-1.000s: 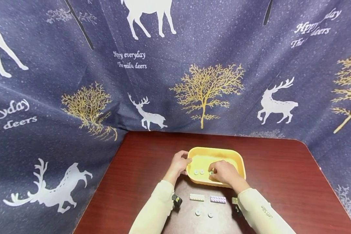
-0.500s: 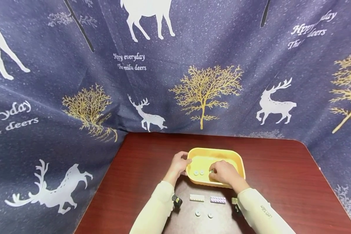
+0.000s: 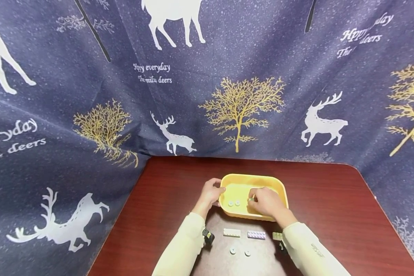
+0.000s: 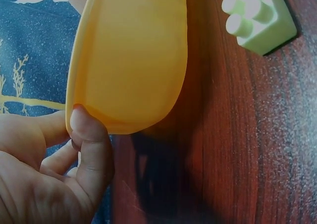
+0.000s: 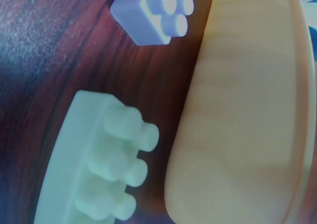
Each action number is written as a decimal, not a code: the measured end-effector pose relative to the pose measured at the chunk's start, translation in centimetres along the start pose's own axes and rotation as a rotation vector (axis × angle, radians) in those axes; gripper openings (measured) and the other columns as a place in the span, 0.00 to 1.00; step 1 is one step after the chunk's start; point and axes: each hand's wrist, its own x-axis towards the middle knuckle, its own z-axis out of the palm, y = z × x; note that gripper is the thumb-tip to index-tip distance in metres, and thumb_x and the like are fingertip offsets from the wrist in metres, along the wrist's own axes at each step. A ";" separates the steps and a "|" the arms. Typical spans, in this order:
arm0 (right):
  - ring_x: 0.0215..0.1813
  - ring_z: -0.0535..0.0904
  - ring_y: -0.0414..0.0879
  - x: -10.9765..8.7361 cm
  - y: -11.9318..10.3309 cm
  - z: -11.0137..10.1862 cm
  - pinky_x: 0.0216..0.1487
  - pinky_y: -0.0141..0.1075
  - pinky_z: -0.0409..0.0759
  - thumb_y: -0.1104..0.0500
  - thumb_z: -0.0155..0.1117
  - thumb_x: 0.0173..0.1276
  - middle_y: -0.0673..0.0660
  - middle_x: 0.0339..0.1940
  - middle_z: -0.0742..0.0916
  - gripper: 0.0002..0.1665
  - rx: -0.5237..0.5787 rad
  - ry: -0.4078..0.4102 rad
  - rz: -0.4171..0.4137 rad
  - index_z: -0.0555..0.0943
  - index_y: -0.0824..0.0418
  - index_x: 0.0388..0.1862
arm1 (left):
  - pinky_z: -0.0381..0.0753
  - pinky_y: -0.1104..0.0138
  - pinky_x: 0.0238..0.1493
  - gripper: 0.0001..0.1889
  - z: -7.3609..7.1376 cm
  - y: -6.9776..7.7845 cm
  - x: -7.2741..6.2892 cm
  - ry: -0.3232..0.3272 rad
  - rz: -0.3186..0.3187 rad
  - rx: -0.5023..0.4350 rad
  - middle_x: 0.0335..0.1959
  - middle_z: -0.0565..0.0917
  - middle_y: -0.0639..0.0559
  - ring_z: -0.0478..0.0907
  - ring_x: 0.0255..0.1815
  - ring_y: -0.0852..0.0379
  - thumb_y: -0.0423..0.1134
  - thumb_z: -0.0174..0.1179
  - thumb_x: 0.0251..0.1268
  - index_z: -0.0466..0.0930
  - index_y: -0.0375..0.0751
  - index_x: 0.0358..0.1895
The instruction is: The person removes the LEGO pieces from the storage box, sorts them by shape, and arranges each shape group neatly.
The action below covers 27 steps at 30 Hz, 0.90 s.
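Note:
A yellow plastic basin (image 3: 255, 179) stands on the table. My left hand (image 3: 210, 193) grips its left end, and in the left wrist view the thumb (image 4: 89, 127) presses on the rim. Inside the basin, my right hand (image 3: 266, 200) pinches a small greenish piece (image 3: 251, 199), mostly hidden by the fingers. Two small pale round pieces with dark centres lie on the basin floor, the left one (image 3: 230, 203) beside the right one (image 3: 237, 202). The right wrist view shows the basin's outer wall (image 5: 242, 110) but not the right hand's fingers at work.
In front of the basin lie a whitish building brick (image 3: 232, 232), a purple brick (image 3: 256, 234) and a pale green brick (image 3: 277, 236) partly behind the right wrist. Nearer are two more round pieces, a left (image 3: 232, 251) and a right (image 3: 247, 253). A curtain (image 3: 179, 96) hangs behind the table.
My right hand has shifted slightly right within the basin, and the greenish piece now shows up between its fingers. The left hand keeps its grip on the basin.

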 end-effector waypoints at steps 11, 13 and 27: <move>0.28 0.76 0.39 -1.2 0.2 -1.1 0.29 0.36 0.76 0.54 0.75 0.58 0.42 0.22 0.82 0.07 0.070 0.082 -0.015 0.85 0.50 0.34 | 0.82 0.67 0.12 0.21 0.1 0.2 -0.3 0.002 0.013 0.013 0.38 0.81 0.40 0.86 0.29 0.42 0.31 0.62 0.69 0.76 0.36 0.65; 0.28 0.76 0.38 -1.4 0.1 -1.2 0.30 0.36 0.77 0.54 0.75 0.59 0.42 0.23 0.83 0.06 0.081 0.096 -0.017 0.86 0.50 0.34 | 0.83 0.66 0.13 0.21 0.1 0.3 -0.3 0.003 0.011 0.013 0.39 0.81 0.39 0.87 0.29 0.41 0.31 0.62 0.69 0.76 0.36 0.65; 0.25 0.74 0.32 -4.0 -0.8 -1.4 0.28 0.31 0.76 0.50 0.78 0.59 0.37 0.22 0.82 0.09 0.095 0.150 -0.012 0.86 0.48 0.35 | 0.83 0.65 0.13 0.21 0.1 -0.1 0.1 0.000 0.006 -0.001 0.42 0.82 0.34 0.87 0.30 0.39 0.31 0.62 0.69 0.76 0.37 0.65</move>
